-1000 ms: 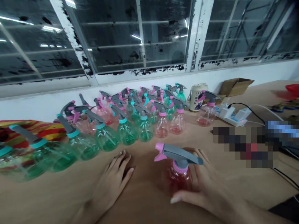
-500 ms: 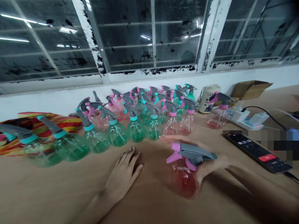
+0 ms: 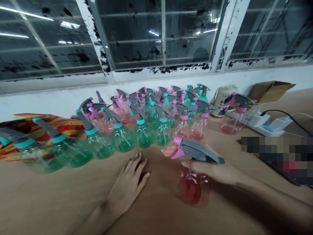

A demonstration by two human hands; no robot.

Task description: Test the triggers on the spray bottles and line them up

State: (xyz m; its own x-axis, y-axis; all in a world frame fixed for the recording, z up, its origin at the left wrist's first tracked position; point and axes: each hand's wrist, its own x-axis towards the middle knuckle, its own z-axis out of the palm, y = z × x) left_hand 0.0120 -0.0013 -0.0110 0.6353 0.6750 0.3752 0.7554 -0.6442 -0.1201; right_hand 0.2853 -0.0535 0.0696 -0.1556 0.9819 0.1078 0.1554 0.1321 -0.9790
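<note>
My right hand (image 3: 207,168) is closed around the neck of a spray bottle (image 3: 194,189) with a pink-and-grey trigger head and a clear body holding red liquid. Its thumb crosses the near side below the head, while the fingertips show behind the pink trigger. Flat on the table, palm down with fingers spread, my left hand (image 3: 132,179) holds nothing. Just beyond it stand green spray bottles (image 3: 123,138) with teal collars. Behind my right hand are red-tinted spray bottles (image 3: 200,127) with pink collars.
A patterned red and yellow cloth (image 3: 70,127) lies at the left. Toward the right are a lone pink spray bottle (image 3: 233,120), a cream canister (image 3: 223,101), a cardboard box (image 3: 271,91), a power strip (image 3: 265,129) with plugs, and a partly pixelated phone (image 3: 271,163).
My right hand has moved from the bottle's far side up to its neck, its thumb now across the front. The view has shifted slightly. My left hand stays in place.
</note>
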